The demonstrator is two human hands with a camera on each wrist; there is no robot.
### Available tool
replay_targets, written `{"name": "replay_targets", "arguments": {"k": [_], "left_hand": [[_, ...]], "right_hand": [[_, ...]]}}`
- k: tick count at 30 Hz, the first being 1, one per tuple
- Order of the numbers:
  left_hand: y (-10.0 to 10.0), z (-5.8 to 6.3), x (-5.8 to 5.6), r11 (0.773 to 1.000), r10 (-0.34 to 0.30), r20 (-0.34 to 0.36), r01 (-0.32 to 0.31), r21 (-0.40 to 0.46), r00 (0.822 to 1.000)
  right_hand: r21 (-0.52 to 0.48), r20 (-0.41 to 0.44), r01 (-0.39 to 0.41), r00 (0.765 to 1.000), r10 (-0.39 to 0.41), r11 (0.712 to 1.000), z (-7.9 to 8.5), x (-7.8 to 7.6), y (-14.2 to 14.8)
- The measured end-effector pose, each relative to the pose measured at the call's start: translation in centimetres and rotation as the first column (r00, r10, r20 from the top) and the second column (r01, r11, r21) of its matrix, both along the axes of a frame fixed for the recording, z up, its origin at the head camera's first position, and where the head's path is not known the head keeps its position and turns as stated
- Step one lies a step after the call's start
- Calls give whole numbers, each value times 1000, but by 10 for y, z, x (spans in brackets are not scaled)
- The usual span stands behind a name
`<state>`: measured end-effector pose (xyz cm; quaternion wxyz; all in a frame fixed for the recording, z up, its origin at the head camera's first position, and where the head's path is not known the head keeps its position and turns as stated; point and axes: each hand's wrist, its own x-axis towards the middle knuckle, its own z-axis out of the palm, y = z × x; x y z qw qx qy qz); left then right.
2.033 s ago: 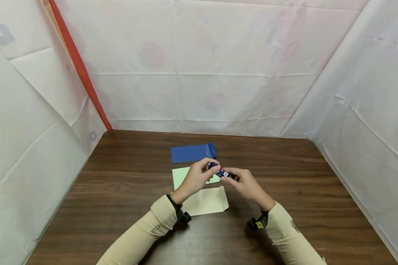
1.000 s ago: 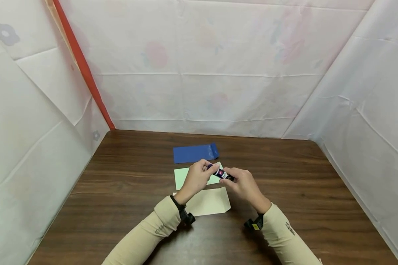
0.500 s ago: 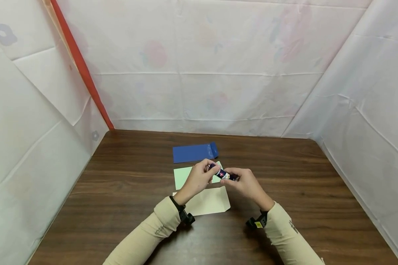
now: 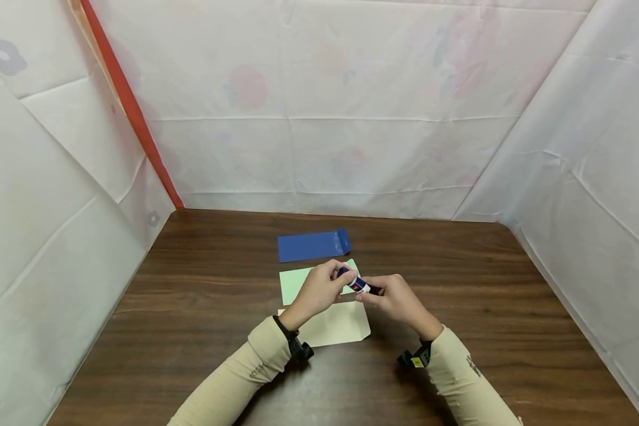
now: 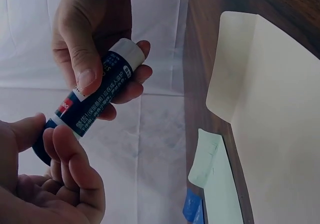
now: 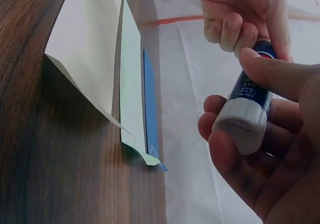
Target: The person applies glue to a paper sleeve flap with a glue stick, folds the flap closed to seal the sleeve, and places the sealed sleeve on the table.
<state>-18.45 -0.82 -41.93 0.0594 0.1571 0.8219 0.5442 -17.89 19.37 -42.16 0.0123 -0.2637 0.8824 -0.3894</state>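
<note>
A dark blue glue stick (image 4: 358,284) with a white base is held in the air between both hands, tilted. My left hand (image 4: 318,288) pinches its dark cap end between thumb and fingers. My right hand (image 4: 396,297) grips the body nearer the white base, as the right wrist view shows the base (image 6: 242,124) among the fingers. The cap still sits on the stick in the left wrist view (image 5: 42,144). Below the hands lie a cream envelope (image 4: 335,325) and a pale green envelope (image 4: 294,283), the green one partly hidden by the left hand.
Farther back on the brown wooden table (image 4: 218,266) lies a blue envelope (image 4: 309,247), its flap at the right end. White patterned sheets (image 4: 319,154) hang around the table's back and sides. A red strip (image 4: 128,100) runs down the back left corner.
Both hands stay together around the glue stick and have dipped slightly. The stick has turned between the fingers, so its label shows differently. The envelopes lie where they were.
</note>
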Motion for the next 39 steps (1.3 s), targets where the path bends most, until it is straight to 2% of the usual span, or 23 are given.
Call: {"name": "replay_targets", "arguments": {"k": [4,7,16,21,29,39], "left_hand": [[0,1,1,999,26,20,-26,18,999],[0,2,3,999,54,19,-54,8,998],[-2,-1,5,994,110,-66,-110,-3,992],[-3,-3,2,994,107,-79,-107,8,991],[-6,-5,-1,993,66,-51,-61,98,997],[-9,-5,-1,989,79,-16,-76,124,997]], "right_hand": [[4,-56,8,998,-7,1000,0,1,-2],[9,-57,10,998,-9,1000,0,2,-2],[18,-35,21,999,-20,1000,-1,4,0],[9,-38,27,999,-27,1000,-2,3,2],[-19,-8,66,998,-66,998,-4,3,7],[-5,26,89,996,-89,996,-3,3,9]]}}
